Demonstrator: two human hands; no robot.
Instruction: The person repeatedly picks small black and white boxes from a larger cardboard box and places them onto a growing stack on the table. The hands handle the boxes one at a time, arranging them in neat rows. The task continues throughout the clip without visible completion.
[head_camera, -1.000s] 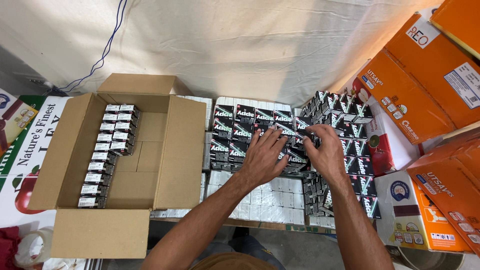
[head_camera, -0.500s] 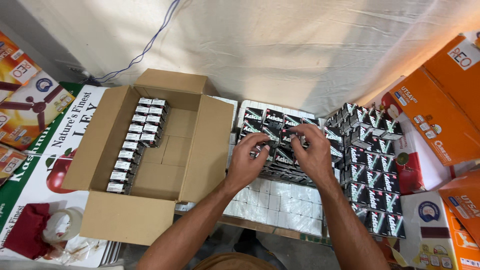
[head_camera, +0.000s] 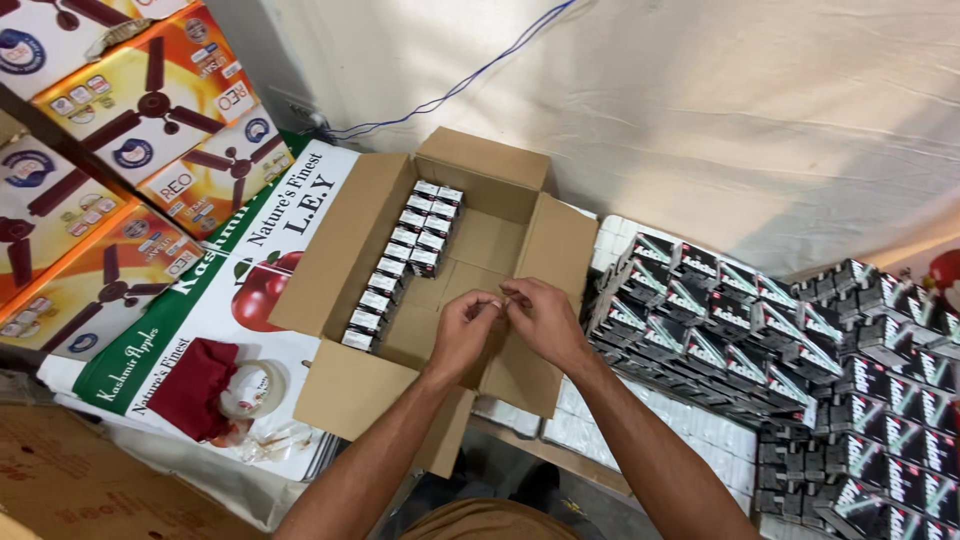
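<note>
My left hand and my right hand meet over the open brown cardboard box, near its right flap. Both have curled fingers, with the fingertips pinched together and touching; nothing shows between them. Inside the box, two neat rows of small black-and-white packets lie along the left wall, and the rest of the box floor is bare cardboard. To the right of the box, a big stack of the same small black packets rests on white packs.
Orange and yellow fan cartons are piled at the left. A flattened apple carton lies under the box, with a red cloth and a tape roll on it. A blue wire runs across the white sheet behind.
Both hands have left the stack of black packets and moved left to hover over the open box. The view has swung left, bringing the fan cartons into sight.
</note>
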